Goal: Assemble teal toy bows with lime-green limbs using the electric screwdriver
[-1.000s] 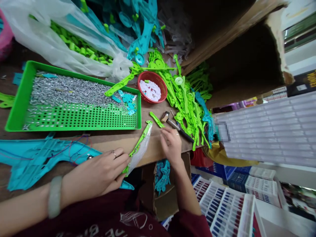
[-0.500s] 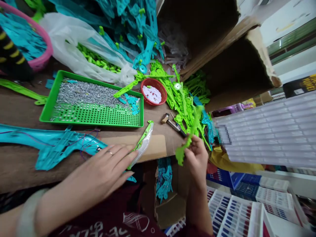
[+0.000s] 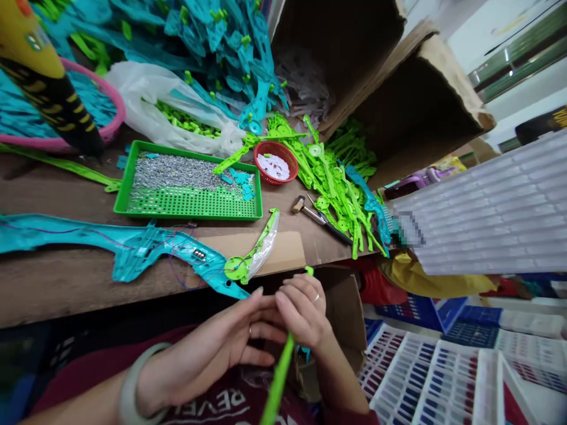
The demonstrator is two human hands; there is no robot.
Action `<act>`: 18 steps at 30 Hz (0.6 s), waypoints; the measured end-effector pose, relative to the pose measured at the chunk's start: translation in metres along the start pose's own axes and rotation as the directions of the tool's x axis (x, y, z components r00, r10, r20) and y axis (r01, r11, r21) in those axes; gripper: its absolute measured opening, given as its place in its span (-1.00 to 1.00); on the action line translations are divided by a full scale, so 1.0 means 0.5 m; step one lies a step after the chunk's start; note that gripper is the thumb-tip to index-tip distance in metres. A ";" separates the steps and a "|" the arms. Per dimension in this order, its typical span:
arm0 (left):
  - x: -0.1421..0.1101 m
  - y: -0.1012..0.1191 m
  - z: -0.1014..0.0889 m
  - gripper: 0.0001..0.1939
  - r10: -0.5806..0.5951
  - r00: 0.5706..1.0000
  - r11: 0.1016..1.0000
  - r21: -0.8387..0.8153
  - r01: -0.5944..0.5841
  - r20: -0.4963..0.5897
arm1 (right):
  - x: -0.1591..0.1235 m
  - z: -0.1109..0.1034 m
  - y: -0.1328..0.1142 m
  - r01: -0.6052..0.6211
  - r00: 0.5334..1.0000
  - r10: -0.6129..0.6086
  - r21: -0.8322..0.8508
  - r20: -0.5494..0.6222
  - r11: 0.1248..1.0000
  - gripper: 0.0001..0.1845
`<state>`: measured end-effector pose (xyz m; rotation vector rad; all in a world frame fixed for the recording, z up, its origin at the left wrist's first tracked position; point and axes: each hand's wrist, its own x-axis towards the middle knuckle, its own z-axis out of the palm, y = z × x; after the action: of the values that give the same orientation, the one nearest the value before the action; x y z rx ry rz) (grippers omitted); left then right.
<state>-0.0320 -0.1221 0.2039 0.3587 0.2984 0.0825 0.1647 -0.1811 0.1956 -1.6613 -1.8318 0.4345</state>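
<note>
My right hand [image 3: 305,310] is closed around a long lime-green plastic piece [image 3: 280,381]; its tip shows above the fingers and its long end slants down towards my body. Beside it, my left hand [image 3: 230,342] has its fingers stretched out and apart, the fingertips meeting the right hand. Behind the hands lies a long turquoise plastic shell [image 3: 146,251] with thin wires and a small metal spring-like part. At its right end rests a curved green piece [image 3: 237,268] with a clear plastic part [image 3: 264,251] along it, partly over a flat cardboard piece [image 3: 290,248].
A green perforated tray [image 3: 190,206] holds small metal screws and turquoise bits. Near it stand a red basket [image 3: 277,159] with white pieces, a hammer [image 3: 314,212] and a heap of green pieces [image 3: 328,177]. A yellow-and-black power screwdriver [image 3: 53,88] hangs at upper left.
My right hand has brought the green piece left and down towards my body. My left hand has left the curved green and clear piece on the bench and moved to the right hand.
</note>
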 end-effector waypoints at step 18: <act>-0.013 0.098 -0.074 -0.59 0.620 0.763 0.244 0.969 0.035 -0.183 | 0.119 -0.130 0.015 0.211 0.977 -0.201 -0.246 0.064 0.946 -0.76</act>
<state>-0.0509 -0.0649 0.1901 1.6818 0.8729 0.4401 0.2108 -0.1326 0.2534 -1.6071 -2.1365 0.1481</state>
